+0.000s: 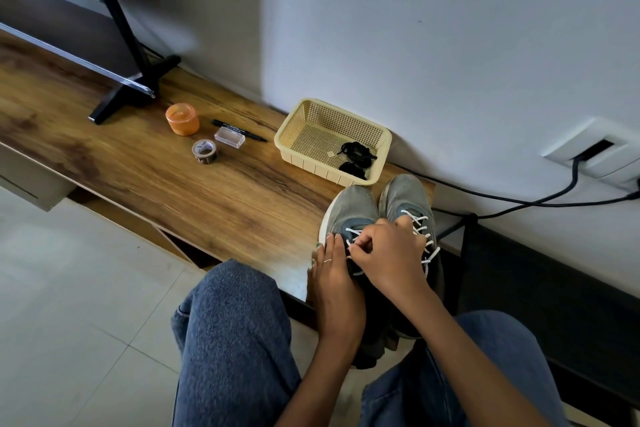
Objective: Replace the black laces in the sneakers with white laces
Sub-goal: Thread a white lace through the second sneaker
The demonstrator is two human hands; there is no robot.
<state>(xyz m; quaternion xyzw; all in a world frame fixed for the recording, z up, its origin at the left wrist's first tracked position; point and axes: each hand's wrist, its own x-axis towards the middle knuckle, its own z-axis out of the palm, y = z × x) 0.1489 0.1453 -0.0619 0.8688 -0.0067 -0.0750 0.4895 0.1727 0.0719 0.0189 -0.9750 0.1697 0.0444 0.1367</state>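
1. A wooden bench [214, 191] runs along a white wall.
2. 2 grey sneakers [356, 215] sit side by side at its near end, both showing white laces [420, 222].
3. The right hand [388, 253] pinches a lace on the left-side sneaker; the left hand [332, 274] steadies that sneaker, fingers straight and together.
4. The black laces [356, 156] lie in the basket [294, 125], so lacing looks nearly done; next likely comes threading the upper eyelets and tying.

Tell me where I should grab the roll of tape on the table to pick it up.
The roll of tape lies flat with its open core facing up, clear of the clear box beside it. Come from straight above, one finger inside the core and the thumb on the outer wall, probably on its near side.
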